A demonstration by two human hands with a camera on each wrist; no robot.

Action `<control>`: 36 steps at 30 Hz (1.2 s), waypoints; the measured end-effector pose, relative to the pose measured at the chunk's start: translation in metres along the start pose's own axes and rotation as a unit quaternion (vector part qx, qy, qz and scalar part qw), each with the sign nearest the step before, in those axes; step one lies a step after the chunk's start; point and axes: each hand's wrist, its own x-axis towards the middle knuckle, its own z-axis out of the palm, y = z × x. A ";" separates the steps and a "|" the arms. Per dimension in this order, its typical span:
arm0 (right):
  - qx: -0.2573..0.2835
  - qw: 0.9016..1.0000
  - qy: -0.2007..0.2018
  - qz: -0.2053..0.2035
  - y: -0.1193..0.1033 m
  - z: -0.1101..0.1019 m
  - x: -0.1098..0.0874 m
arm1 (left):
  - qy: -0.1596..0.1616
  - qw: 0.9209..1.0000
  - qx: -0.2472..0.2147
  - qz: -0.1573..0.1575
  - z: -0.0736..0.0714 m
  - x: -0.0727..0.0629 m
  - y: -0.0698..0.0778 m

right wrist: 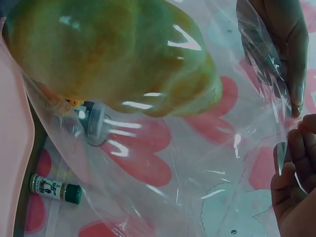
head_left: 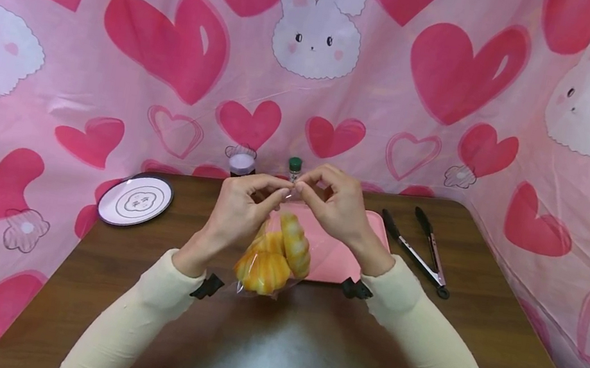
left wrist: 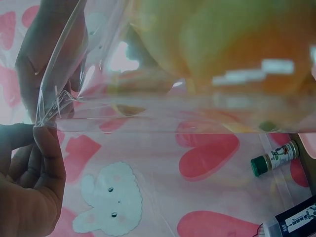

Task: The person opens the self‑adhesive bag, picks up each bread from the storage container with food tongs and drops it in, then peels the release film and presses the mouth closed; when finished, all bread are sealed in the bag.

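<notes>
A clear plastic bag (right wrist: pixel 197 153) hangs above the table between the two hands, its top edge pinched at thumb and fingertips by the left hand (head_left: pixel 244 205) and the right hand (head_left: pixel 339 208). The fingertips of both hands almost meet at the bag's mouth. Inside lie a golden, shell-shaped bread (head_left: pixel 263 270) and a paler, ridged, croissant-like bread (head_left: pixel 294 246). Up close in the right wrist view, the ridged bread (right wrist: pixel 113 54) fills the top left. Through the film in the left wrist view, blurred bread (left wrist: pixel 237 44) shows.
Behind the bag lies a pink tray (head_left: pixel 340 263) on the brown table (head_left: pixel 266 355). Black-tipped tongs (head_left: pixel 417 256) rest at the right, a white plate (head_left: pixel 136 201) at the left. A green-capped bottle (head_left: pixel 295 164) and a pale-lidded jar (head_left: pixel 242 165) stand at the back.
</notes>
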 end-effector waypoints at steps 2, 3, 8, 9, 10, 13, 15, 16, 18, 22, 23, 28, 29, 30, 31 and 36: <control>0.005 1.000 0.002 0.010 0.000 0.001 0.000 | 0.004 1.000 -0.001 -0.006 0.000 0.001 0.000; 0.007 1.000 0.003 0.014 -0.001 0.001 0.000 | 0.005 1.000 -0.001 -0.008 0.000 0.001 0.000; 0.026 0.999 0.002 0.041 -0.003 0.003 0.000 | 0.015 1.000 0.004 -0.009 0.000 0.001 0.002; 0.030 0.998 0.002 0.049 -0.003 0.003 0.000 | 0.016 1.000 0.004 -0.008 0.000 0.001 0.002; 0.036 0.998 0.001 0.056 -0.004 0.003 0.001 | 0.018 1.000 0.004 -0.007 0.000 0.001 0.003; 0.047 0.996 0.002 0.075 -0.005 0.002 0.002 | 0.023 1.000 0.002 -0.006 0.000 0.001 0.002; 0.042 0.996 0.013 0.081 -0.005 0.001 0.002 | 0.027 1.000 -0.001 -0.008 -0.001 0.001 0.002; 0.039 0.996 0.022 0.082 -0.004 0.001 0.003 | 0.029 1.000 -0.002 -0.010 -0.001 0.001 0.002; 0.033 0.995 0.044 0.086 -0.002 -0.001 0.004 | 0.035 0.999 -0.008 -0.016 -0.002 0.000 0.003; 0.036 0.990 0.084 0.103 0.003 -0.006 0.006 | 0.050 0.998 -0.022 -0.026 -0.003 0.000 0.002; 0.036 0.989 0.090 0.110 0.004 -0.007 0.006 | 0.053 0.998 -0.027 -0.027 -0.003 0.000 0.002; 0.023 0.985 0.100 0.142 0.002 -0.017 0.007 | 0.059 0.997 -0.029 -0.031 -0.005 -0.001 0.000; 0.021 0.984 0.103 0.145 -0.002 -0.020 0.007 | 0.060 0.997 -0.027 -0.033 -0.006 -0.002 -0.001; 0.019 0.983 0.107 0.147 -0.001 -0.023 0.007 | 0.062 0.997 -0.026 -0.034 -0.007 -0.002 -0.002; 0.020 0.982 0.111 0.149 0.001 -0.025 0.006 | 0.065 0.997 -0.027 -0.035 -0.008 -0.002 -0.002; 0.023 0.977 0.144 0.156 0.023 -0.036 0.004 | 0.081 0.995 -0.037 -0.045 -0.013 -0.002 -0.003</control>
